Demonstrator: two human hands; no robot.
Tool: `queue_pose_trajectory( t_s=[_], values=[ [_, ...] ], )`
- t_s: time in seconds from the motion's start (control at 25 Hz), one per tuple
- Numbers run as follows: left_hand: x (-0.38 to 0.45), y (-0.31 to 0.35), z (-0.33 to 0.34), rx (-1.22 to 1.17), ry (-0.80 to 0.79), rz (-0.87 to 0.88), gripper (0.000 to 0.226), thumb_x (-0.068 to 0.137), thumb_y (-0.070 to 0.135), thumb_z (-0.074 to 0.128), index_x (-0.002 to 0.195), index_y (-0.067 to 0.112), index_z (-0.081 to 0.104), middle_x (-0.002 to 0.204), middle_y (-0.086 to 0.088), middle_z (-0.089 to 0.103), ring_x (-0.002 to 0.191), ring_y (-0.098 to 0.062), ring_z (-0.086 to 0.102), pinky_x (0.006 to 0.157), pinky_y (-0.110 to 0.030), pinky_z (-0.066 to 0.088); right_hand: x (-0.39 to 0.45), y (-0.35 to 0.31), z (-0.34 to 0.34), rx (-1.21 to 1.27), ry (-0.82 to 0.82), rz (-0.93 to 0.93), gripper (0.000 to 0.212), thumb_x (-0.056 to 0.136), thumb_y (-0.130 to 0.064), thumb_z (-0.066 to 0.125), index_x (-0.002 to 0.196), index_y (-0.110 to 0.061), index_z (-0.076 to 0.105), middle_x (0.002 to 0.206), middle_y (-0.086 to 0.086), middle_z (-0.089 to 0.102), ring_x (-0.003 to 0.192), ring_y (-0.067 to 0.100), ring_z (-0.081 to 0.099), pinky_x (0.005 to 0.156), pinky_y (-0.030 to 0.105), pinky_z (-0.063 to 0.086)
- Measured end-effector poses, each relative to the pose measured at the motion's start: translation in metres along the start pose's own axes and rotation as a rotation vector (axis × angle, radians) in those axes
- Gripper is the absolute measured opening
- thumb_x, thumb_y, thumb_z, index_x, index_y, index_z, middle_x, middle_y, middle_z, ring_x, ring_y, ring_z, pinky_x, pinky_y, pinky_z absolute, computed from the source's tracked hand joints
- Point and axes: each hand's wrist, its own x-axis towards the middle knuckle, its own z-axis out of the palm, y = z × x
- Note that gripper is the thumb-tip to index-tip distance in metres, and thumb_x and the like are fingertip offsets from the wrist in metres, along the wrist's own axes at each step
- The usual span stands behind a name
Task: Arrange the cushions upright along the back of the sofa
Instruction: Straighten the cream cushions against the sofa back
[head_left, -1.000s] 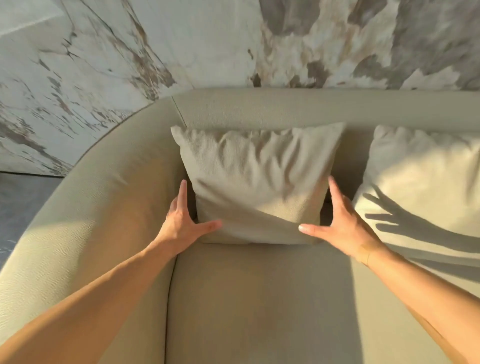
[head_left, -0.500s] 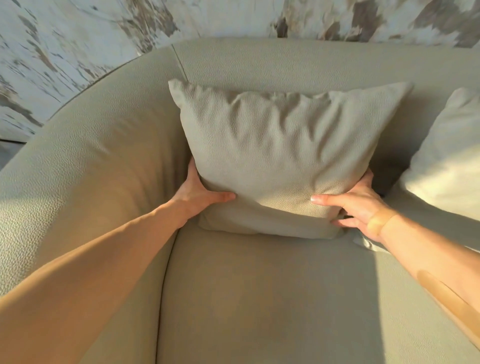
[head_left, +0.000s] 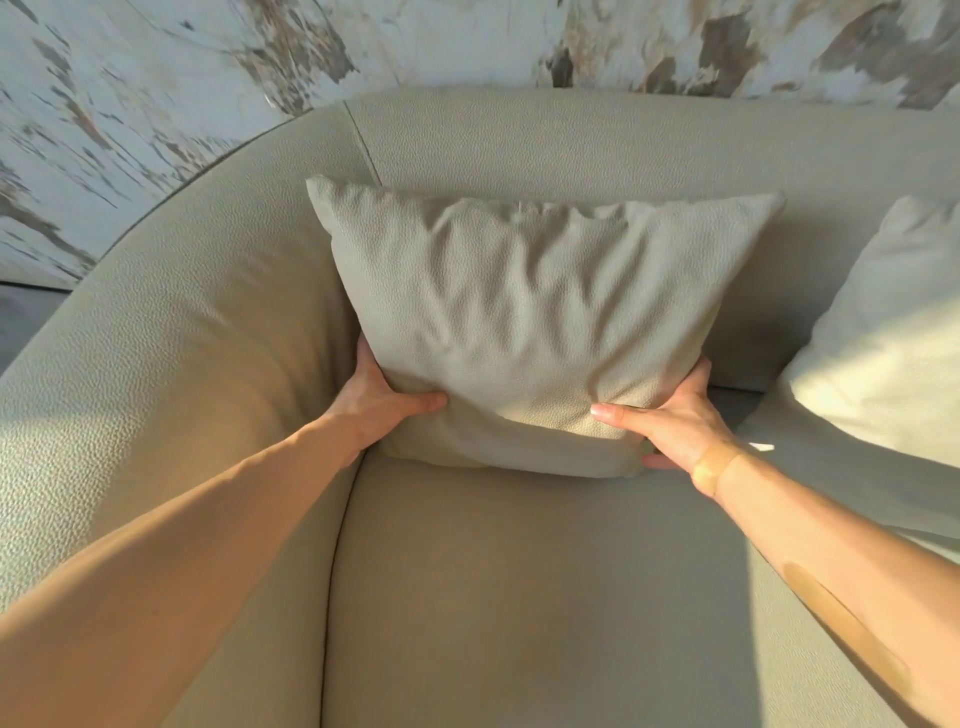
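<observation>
A beige textured cushion stands upright against the sofa back near the left corner, its bottom edge on the seat. My left hand grips its lower left corner, thumb across the front and fingers behind. My right hand grips the lower right corner the same way. A cream cushion leans against the back at the right edge, partly cut off by the frame.
The sofa's curved left armrest wraps round beside the cushion. The seat stretches toward me. Behind the sofa is a marble-patterned wall. A strip of grey floor shows at the far left.
Both hands went from resting open at the cushion's sides to gripping its lower corners. The view has moved closer to the cushion.
</observation>
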Motion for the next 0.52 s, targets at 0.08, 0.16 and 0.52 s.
queue_pose_trajectory(
  t_s=[0.08, 0.16, 0.52],
  values=[
    [0.001, 0.000, 0.002, 0.031, 0.015, 0.013, 0.123, 0.059, 0.031, 0.093, 0.150, 0.037, 0.011, 0.125, 0.015, 0.050, 0.118, -0.016, 0.049, 0.105, -0.042, 0.044, 0.002, 0.001, -0.001, -0.040, 0.000, -0.003, 0.119, 0.052, -0.040, 0.094, 0.141, -0.035, 0.015, 0.135, -0.013, 0.048, 0.124, 0.016, 0.049, 0.102, 0.050, 0.047],
    [0.001, 0.003, 0.003, 0.064, 0.029, 0.034, 0.121, 0.064, 0.029, 0.091, 0.153, 0.032, 0.009, 0.127, 0.010, 0.050, 0.115, -0.014, 0.048, 0.103, -0.031, 0.040, 0.001, 0.000, -0.002, -0.073, 0.011, -0.005, 0.125, 0.050, -0.045, 0.093, 0.145, -0.034, 0.012, 0.137, -0.010, 0.049, 0.126, 0.019, 0.050, 0.105, 0.045, 0.045],
    [-0.043, 0.024, -0.002, 0.089, 0.093, 0.085, 0.115, 0.073, 0.040, 0.082, 0.154, 0.041, 0.000, 0.153, 0.005, 0.039, 0.135, -0.020, 0.045, 0.107, -0.030, 0.037, -0.046, -0.027, -0.024, -0.540, 0.068, -0.212, 0.119, 0.070, -0.045, 0.081, 0.156, -0.027, 0.000, 0.160, 0.013, 0.021, 0.144, 0.029, 0.029, 0.112, 0.039, 0.030]
  ],
)
